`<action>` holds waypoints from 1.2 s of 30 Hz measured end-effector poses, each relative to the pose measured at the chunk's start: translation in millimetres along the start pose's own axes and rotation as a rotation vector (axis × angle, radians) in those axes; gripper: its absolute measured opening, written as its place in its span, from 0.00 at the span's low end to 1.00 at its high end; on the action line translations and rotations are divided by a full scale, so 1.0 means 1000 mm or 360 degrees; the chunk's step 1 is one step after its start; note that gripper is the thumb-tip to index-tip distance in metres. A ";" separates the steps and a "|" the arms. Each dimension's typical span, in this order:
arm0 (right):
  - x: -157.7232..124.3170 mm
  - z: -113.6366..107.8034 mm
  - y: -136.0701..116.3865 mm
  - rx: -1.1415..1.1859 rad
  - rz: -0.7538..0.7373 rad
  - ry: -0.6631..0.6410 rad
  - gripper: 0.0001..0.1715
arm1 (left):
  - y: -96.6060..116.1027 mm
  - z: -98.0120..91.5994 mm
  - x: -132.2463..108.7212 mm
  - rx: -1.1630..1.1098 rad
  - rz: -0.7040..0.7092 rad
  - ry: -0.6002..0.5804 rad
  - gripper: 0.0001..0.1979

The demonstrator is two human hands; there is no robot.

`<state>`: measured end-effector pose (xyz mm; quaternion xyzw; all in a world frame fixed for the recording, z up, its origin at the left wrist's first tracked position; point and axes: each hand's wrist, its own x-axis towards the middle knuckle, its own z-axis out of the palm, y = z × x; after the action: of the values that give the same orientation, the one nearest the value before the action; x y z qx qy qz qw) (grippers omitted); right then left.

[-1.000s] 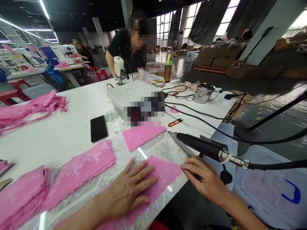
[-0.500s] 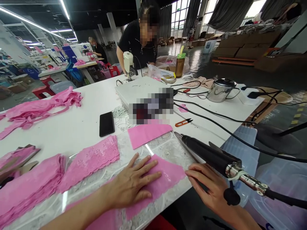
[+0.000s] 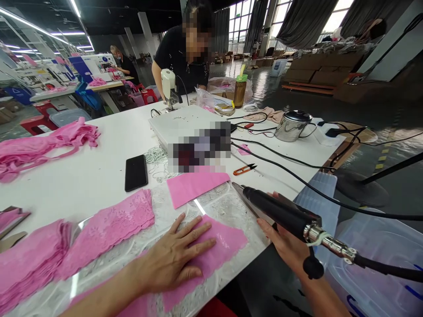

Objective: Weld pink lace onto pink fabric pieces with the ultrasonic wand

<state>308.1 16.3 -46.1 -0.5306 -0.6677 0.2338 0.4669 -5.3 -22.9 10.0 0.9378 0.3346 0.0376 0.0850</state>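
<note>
My left hand [image 3: 180, 255] lies flat, fingers spread, on a pink lace-edged fabric piece [image 3: 228, 240]. Over the table's right edge is a black pen-shaped tool [image 3: 277, 211] with a pointed metal tip and a cable. My right hand [image 3: 291, 246] is beneath and beside this tool, thumb on the near side and fingertips showing beyond it; the tool hides part of the fingers. Thumb and fingers are apart, and I cannot tell whether they touch the tool. A plain pink fabric piece [image 3: 198, 187] lies beyond my left hand.
Stacked pink lace pieces [image 3: 122, 220] lie left, near a phone [image 3: 135, 173]. Orange thread snips [image 3: 244, 169], a white box [image 3: 191, 116], a steel mug [image 3: 293, 127] and cables occupy the far side. Clear plastic bins [image 3: 373, 259] stand right. A co-worker [image 3: 180, 53] leans over a machine opposite.
My right hand has left the pink piece's right edge, its fingers rising behind the black tool and spreading from the thumb. My left hand stays on the fabric. The view has shifted slightly.
</note>
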 end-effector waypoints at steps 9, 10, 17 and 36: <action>0.051 0.035 -0.026 0.0888 0.0213 0.0669 0.25 | -0.001 0.003 -0.001 0.0004 -0.0013 -0.0054 0.30; 0.055 0.031 -0.027 0.0939 0.0235 0.0757 0.23 | -0.001 0.003 -0.001 -0.0006 -0.0015 -0.0045 0.30; 0.041 -0.032 -0.060 0.1153 0.0129 0.0732 0.10 | -0.001 0.006 0.000 -0.0061 0.0000 0.0032 0.29; 0.016 -0.030 -0.063 0.1381 -0.0083 0.0305 0.12 | -0.003 0.009 0.000 0.0137 0.0051 0.0060 0.29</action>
<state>303.7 5.3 24.3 -0.2879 -0.4747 0.4302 0.7118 -6.0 -22.3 0.3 0.9449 0.3225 0.0422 0.0375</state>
